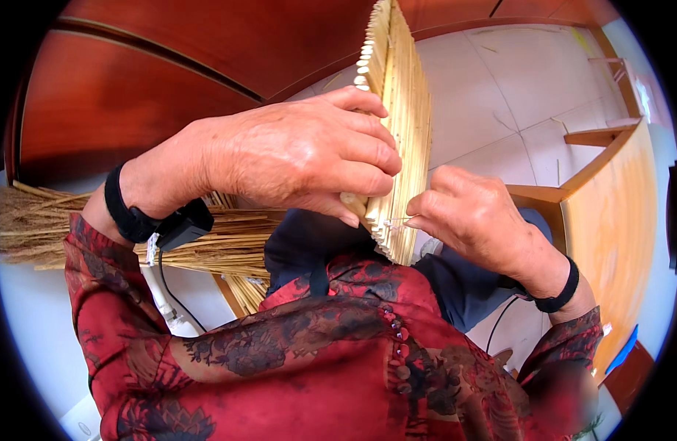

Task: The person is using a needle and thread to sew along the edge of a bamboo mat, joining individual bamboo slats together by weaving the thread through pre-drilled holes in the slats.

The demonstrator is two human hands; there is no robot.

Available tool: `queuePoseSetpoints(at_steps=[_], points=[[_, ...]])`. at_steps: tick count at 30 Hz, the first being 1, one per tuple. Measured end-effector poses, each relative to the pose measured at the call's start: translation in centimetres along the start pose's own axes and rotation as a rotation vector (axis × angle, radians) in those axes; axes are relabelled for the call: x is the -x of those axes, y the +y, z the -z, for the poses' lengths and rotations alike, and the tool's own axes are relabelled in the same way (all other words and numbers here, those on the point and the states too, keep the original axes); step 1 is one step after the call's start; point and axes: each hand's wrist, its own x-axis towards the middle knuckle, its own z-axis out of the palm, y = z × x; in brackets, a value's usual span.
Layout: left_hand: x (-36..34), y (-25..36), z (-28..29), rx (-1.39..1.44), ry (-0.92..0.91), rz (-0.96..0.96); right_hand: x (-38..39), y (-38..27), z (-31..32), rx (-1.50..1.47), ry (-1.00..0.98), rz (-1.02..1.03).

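A flat panel of pale straw stalks [410, 110], laid side by side, stands on edge above my lap, its cut stalk ends in a row along the left. My left hand [302, 156] is closed around its left side, the fingers over the face and the thumb below. Near the panel's lower end, my right hand [472, 214] pinches a thin, needle-like piece [400, 219] against the stalks. Whether that piece is a needle or a taut thread, I cannot tell. The panel's far face is hidden.
A bundle of long dry stalks with brown, feathery heads [228, 242] lies at the left. Beyond it stands a glossy red-brown cabinet [133, 99]. An overturned-looking wooden piece of furniture [610, 220] is at the right. Straw bits lie scattered over the tiled floor [500, 88].
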Motion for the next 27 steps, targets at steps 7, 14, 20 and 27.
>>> queuePoseSetpoints(at_steps=[7,14,20,27], points=[[-0.3,0.1,-0.5,0.025,-0.026,0.000,0.1,-0.9,-2.5,-0.235,0.164,-0.008],[-0.5,0.4,-0.1,-0.007,-0.076,0.002,0.6,-0.3,-3.5,-0.317,0.072,-0.041],[-0.4,0.7,-0.2,0.003,-0.083,0.003,0.6,0.5,-2.8,-0.217,0.027,0.097],[0.3,0.6,-0.2,0.063,-0.069,0.025,2.1,2.2,-3.3,-0.255,0.005,0.115]])
